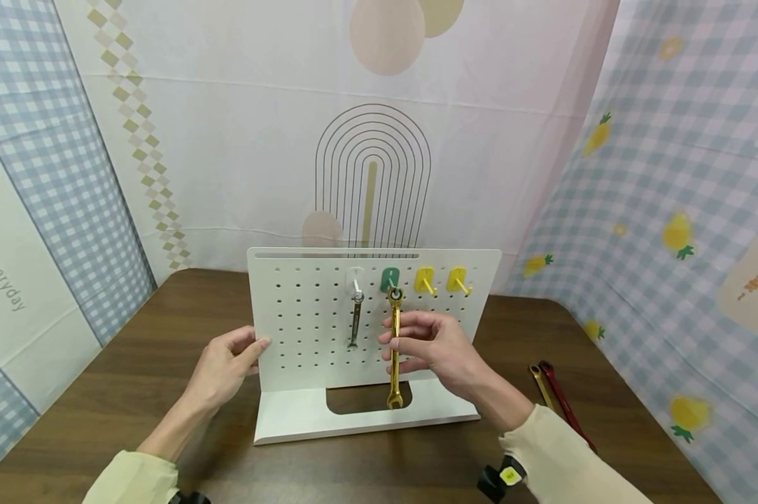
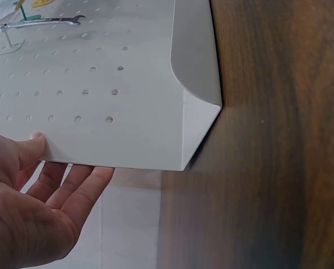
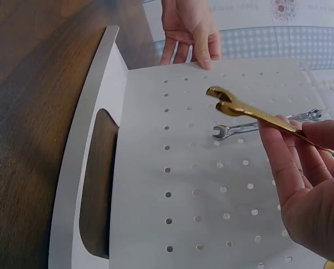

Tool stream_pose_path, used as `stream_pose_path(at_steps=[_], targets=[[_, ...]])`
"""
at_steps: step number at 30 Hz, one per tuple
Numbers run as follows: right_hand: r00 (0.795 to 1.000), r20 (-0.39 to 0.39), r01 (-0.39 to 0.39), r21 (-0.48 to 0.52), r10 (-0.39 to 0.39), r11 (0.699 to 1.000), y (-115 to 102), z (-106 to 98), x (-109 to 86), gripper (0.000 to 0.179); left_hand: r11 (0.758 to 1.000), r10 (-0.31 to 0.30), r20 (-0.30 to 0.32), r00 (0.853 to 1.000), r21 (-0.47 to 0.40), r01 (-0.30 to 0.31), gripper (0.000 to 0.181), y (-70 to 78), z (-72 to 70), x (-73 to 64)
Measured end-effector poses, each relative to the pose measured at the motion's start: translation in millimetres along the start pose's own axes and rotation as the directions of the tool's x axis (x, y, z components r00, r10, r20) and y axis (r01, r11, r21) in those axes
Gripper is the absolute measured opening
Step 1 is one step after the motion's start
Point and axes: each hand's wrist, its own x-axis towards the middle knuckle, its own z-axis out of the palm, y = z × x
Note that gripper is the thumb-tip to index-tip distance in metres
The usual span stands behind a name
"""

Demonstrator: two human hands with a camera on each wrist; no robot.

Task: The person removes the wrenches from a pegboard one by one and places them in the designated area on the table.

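The fingers and thumb of the right hand pinch a gold wrench by its shaft in front of the white pegboard. The wrench hangs nearly upright between them, ring end above the fingers, open end below and clear of them, seen against the cutout at the pegboard's foot. The ring lies right at the tip of the green hook near the pegboard's top; whether it is threaded on, I cannot tell. The left hand grips the pegboard's left edge, thumb on the front face and the other fingers behind. Left of the green hook on the pegboard, a white hook carries a smaller silver wrench, which hangs beside the gold one. Toward the pegboard's right side are two bare hooks, one yellow hook next to another yellow hook. Beyond the pegboard's right end, a red wrench and a second gold-coloured wrench lie on the brown table.
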Motion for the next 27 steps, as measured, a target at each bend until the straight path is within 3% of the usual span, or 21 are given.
stream_pose_path(at_steps=[27], targets=[[0.998, 0.062, -0.020, 0.106, 0.014, 0.994, -12.5, 1.4, -5.1, 0.048, 1.000, 0.011, -0.001, 1.000, -0.021, -0.011, 0.017, -1.4, 0.8, 1.2]])
